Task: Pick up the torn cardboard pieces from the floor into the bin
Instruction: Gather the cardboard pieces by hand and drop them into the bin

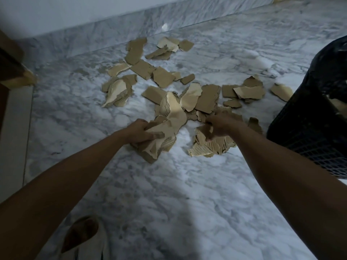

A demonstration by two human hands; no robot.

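Several torn brown cardboard pieces (207,99) lie scattered over the grey marble floor (169,194). My left hand (139,131) grips a bunch of torn pieces (163,141) at the near edge of the pile, thumb over the top. My right hand (221,126) grips another clump of torn cardboard (212,147) just to the right. The black mesh bin (311,117) stands at the right edge, only partly in view, to the right of my right forearm.
A marble skirting and pale wall (112,29) run behind the pile. A wooden furniture corner (16,72) juts in at the left. My knee (80,235) shows at the bottom. Open floor lies between me and the pile.
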